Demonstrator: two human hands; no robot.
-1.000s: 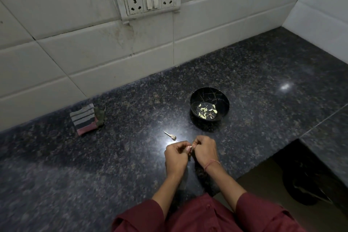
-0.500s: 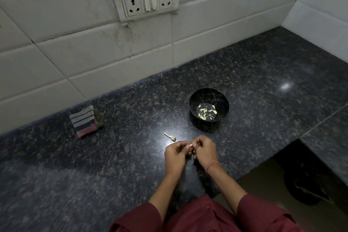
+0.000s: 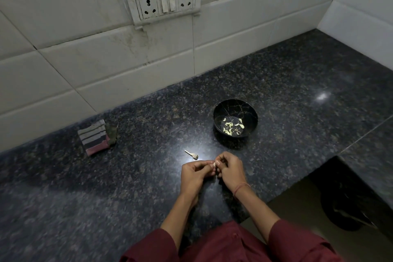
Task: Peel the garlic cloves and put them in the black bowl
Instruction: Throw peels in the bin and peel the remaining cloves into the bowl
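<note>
Left hand (image 3: pixel 196 173): sits just below the centre of the frame, fingers curled, pinches a small pale garlic clove (image 3: pixel 217 163) between thumb and fingertips. Right hand (image 3: pixel 230 169): meets it from the other side, fingers curled too, tips on the same clove; wears a thin thread (image 3: pixel 240 188) at the wrist. Both held low over the dark speckled countertop (image 3: pixel 297 83), meeting at the clove. Black bowl (image 3: pixel 223 108): stands upright on the counter up and to the right of the hands, near but apart from them; holds a scatter of peeled cloves (image 3: pixel 231 126), pale yellow, loose on the bottom, below fine gold lines across the inner wall. Just up and left of the hands, on the counter: a small garlic scrap (image 3: pixel 192 154) with a stem. Further left, near the tiled wall: a folded striped cloth (image 3: pixel 96 137). At the top centre, on the tiles: a white socket plate (image 3: pixel 164 4). Against half a second ago: same spot and same pinch for the hands, with bowl, scrap and cloth all where they were.
</note>
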